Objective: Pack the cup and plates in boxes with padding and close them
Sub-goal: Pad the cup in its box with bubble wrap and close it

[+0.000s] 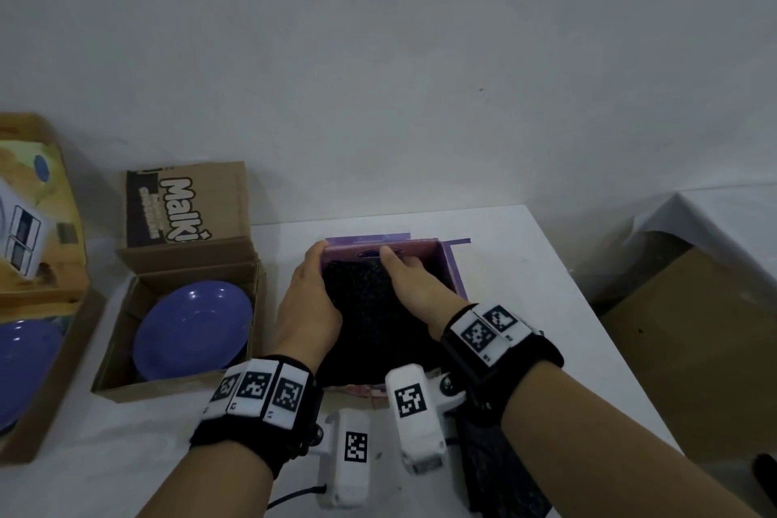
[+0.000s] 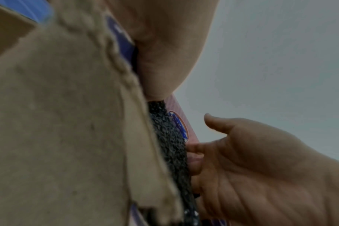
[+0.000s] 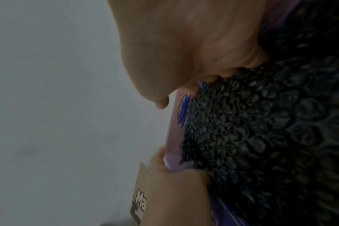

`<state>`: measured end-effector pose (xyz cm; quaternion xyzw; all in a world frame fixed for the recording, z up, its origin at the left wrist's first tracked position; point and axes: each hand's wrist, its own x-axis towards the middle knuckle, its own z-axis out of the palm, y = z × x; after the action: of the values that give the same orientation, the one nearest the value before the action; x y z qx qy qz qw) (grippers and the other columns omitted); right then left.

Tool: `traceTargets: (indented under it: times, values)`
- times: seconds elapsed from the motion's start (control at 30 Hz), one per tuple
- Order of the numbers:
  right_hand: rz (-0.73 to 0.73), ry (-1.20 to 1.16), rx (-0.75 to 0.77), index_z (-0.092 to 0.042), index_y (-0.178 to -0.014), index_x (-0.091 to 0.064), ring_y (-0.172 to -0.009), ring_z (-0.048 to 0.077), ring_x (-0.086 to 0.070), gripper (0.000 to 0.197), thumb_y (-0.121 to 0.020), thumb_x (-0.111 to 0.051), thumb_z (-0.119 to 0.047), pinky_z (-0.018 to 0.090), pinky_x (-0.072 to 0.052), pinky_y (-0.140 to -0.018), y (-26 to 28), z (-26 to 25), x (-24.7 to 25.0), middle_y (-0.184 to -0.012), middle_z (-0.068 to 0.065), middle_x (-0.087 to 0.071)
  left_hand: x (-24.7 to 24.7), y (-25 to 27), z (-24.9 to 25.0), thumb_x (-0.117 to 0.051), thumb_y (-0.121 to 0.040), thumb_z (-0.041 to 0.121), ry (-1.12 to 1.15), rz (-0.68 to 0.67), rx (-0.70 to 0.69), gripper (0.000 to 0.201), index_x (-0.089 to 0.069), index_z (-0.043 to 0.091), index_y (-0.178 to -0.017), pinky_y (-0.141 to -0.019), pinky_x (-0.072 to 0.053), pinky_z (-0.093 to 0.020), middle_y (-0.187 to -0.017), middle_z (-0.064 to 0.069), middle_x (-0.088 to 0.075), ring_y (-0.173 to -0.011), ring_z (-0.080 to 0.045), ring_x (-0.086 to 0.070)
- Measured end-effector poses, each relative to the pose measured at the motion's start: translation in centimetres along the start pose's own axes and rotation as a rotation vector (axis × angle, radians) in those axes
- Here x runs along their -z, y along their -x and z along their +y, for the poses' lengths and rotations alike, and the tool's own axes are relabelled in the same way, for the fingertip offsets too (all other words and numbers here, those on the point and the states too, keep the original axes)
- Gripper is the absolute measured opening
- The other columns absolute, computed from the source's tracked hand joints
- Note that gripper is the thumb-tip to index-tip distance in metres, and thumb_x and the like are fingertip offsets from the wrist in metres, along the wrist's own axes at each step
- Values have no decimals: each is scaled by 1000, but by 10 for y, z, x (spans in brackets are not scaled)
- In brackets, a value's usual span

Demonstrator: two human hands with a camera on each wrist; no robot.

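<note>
Black bubble padding (image 1: 361, 307) fills the purple box (image 1: 445, 261) under my pressing right hand (image 1: 414, 280), my left hand (image 1: 307, 299) gripping its left wall; leftward sits a boxed blue plate (image 1: 193, 328), and springy padding may rebound, blocking closure.

Purple box (image 1: 446, 261): open, upright on the table, filled with black bubble wrap (image 1: 370, 320) that drapes over its near edge. Brown box (image 1: 126, 332): open, just left of it, holding a blue plate (image 1: 193, 328) tilted inside.
</note>
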<state>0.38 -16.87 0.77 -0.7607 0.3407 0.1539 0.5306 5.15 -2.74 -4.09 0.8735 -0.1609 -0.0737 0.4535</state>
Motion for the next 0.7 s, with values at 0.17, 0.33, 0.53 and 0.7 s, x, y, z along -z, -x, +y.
traceTargets:
  times: [0.17, 0.33, 0.53, 0.7]
  values:
    - [146, 667, 216, -19, -143, -26, -125, 36, -44, 58, -94, -44, -43, 46, -39, -102, 13, -13, -2, -140, 16, -42, 0, 0, -7, -38, -89, -6, 336, -2, 15, 60, -42, 36, -131, -105, -39, -35, -134, -1, -51, -123, -17, -48]
    - [-36, 1048, 371, -47, -140, -24, -140, 40, -10, 69, -81, -56, -60, 68, -28, -101, 12, 0, -31, -150, 9, -18, -3, 1, -10, -31, -103, 25, 420, 19, 50, 36, -42, 35, -136, -112, -33, -39, -141, 6, -46, -129, -11, -42]
    - [128, 1190, 353, -42, -137, -30, -133, 39, -14, 69, -77, -57, -62, 71, -25, -96, 0, 14, -53, -144, 12, -20, -4, 1, -10, -30, -103, 24, 386, 32, 33, 38, -40, 31, -139, -114, -30, -37, -142, 6, -46, -131, -10, -40]
    - [159, 1179, 395, -38, -136, -30, -132, 37, -16, 67, -78, -59, -54, 70, -24, -98, 0, 19, -52, -142, 13, -23, -4, 2, -6, -30, -103, 23, 339, 42, 27, 40, -38, 29, -141, -111, -30, -31, -143, 5, -45, -131, -11, -40]
